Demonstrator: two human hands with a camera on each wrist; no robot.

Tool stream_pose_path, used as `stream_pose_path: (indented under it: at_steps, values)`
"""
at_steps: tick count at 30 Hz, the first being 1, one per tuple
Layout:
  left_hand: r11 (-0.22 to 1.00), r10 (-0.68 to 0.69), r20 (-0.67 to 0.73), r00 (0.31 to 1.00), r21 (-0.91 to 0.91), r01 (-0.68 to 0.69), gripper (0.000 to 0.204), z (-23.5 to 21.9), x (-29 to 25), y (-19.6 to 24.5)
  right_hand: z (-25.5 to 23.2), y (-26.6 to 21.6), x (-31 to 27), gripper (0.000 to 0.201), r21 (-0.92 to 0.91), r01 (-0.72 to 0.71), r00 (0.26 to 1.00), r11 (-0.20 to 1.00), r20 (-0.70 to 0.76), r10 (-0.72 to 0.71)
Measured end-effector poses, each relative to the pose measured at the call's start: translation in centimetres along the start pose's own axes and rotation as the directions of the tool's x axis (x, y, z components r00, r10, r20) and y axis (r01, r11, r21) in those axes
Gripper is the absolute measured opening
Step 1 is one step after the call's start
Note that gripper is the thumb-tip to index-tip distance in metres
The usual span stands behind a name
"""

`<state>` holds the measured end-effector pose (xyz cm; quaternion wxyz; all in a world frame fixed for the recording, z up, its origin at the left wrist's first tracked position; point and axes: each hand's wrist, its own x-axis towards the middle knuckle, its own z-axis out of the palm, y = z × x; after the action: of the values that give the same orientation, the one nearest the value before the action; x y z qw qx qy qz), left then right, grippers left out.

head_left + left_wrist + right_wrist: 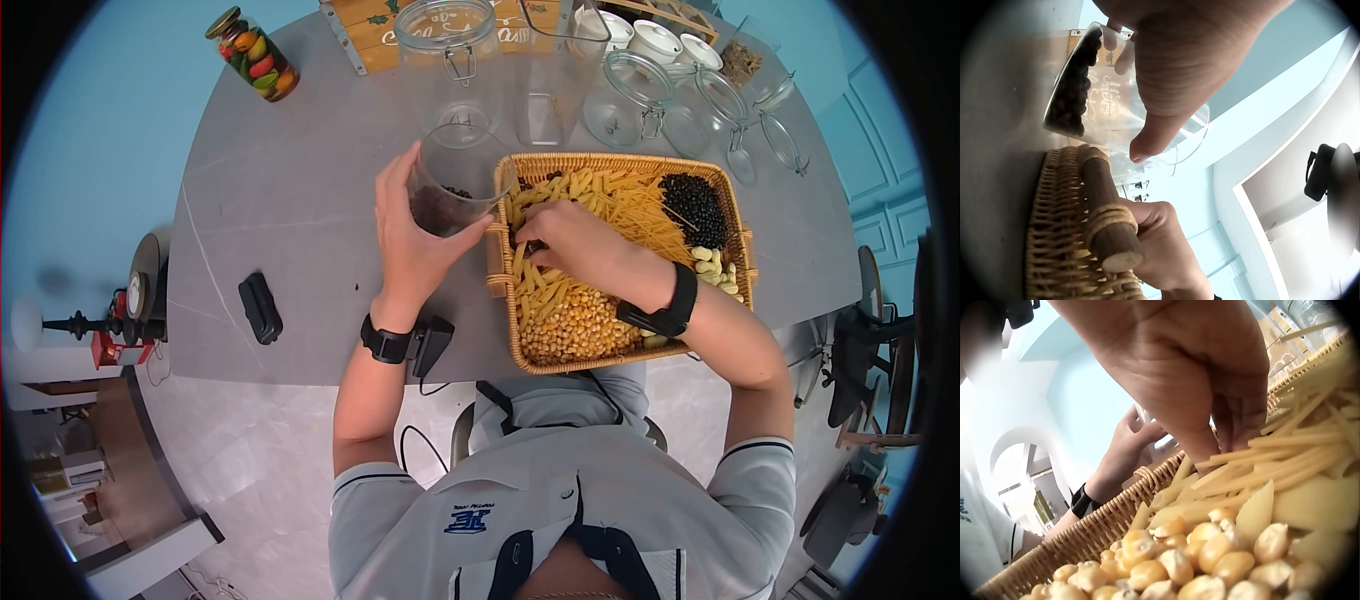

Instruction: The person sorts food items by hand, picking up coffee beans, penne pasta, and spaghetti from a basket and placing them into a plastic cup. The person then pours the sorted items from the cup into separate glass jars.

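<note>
My left hand (408,225) grips a clear cup (465,160) at the left end of the basket, thumb on the near side. Dark beans (1074,94) cover the bottom of the cup, as the left wrist view shows. My right hand (575,240) reaches down into the left part of the wicker basket (745,215), fingers bent among the penne pasta (545,290). A few dark pieces show by its fingertips in the head view. In the right wrist view the fingertips are partly hidden behind the pasta, and I cannot tell what they hold.
Corn kernels (570,330), black beans (692,208), thin pasta sticks (640,215) and peanuts (712,270) share the basket. Clip-lid jars (625,110) and a tall clear container (545,110) stand behind it. A black case (261,308) and a jar of colourful fruit (255,60) are at left.
</note>
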<state>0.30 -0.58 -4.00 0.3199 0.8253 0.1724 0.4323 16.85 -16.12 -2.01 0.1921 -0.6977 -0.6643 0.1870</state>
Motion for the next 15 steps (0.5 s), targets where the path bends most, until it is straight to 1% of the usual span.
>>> stream_pose_path:
  at_steps: [2, 5, 8, 15]
  values:
    - [1.0, 0.001, -0.001, 1.0, -0.004, -0.001, 0.1, 0.0, 0.0, 0.0, -0.6, 0.0, 0.0, 0.025, 0.047, -0.007, 1.0, 0.999, 0.018, 0.006]
    - [1.0, 0.004, -0.002, 1.0, -0.007, -0.004, 0.1, 0.1, 0.0, 0.0, -0.7, 0.7, -0.3, 0.024, 0.02, 0.017, 1.0, 1.0, 0.004, -0.018]
    - [1.0, 0.003, -0.002, 1.0, -0.003, -0.003, 0.1, 0.0, -0.1, -0.1, -1.7, 0.3, -0.4, 0.022, 0.105, -0.09, 0.995, 0.99, -0.03, 0.093]
    - [1.0, 0.008, -0.001, 1.0, 0.001, -0.008, 0.101, 0.1, 0.0, -0.1, -2.6, 0.9, -0.1, 0.019, 0.291, -0.14, 0.989, 0.946, 0.005, 0.145]
